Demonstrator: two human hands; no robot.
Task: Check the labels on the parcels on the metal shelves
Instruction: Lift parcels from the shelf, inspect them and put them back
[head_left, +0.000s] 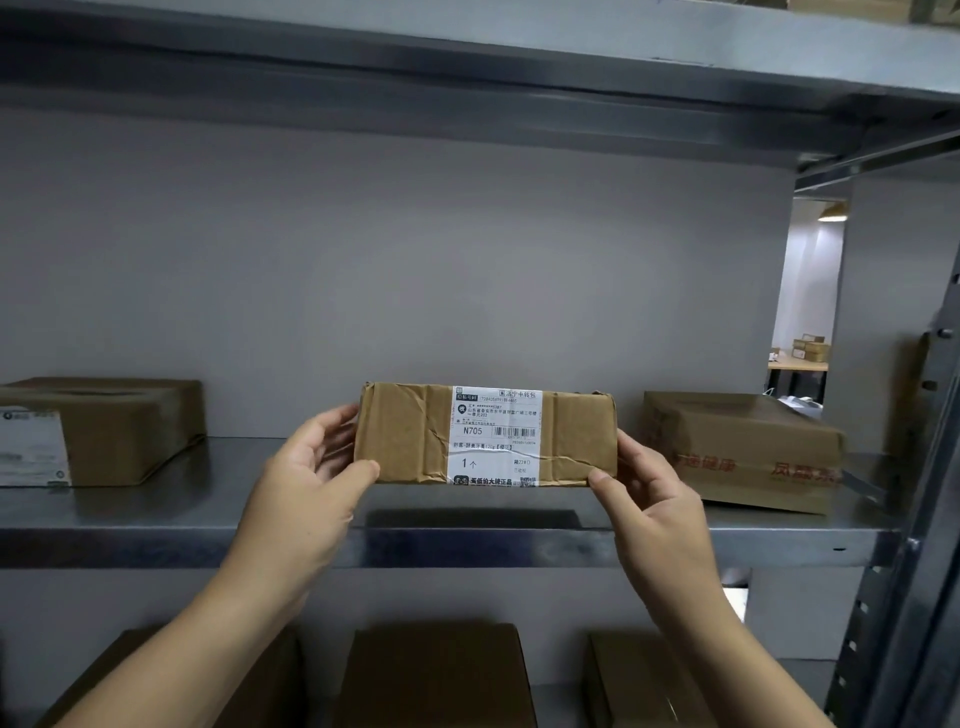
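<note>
Parcel (405, 436), brown cardboard w/ creased tape, is held up at the front of the metal shelf (182, 540) w/ its white label (493, 436) turned to the camera; "N705" and a barcode can be read, but whether the bottom edge touches the shelf can't be told. It is gripped at both ends: left hand (311, 467) w/ thumb on the front face and fingers (332, 421) curled behind, right hand (649, 499) likewise, thumb at the lower corner. It is flanked, well apart, by a labelled box (130, 431) at left and a red-printed box (743, 452) at right; three more boxes (436, 675) are seen on the shelf below.
</note>
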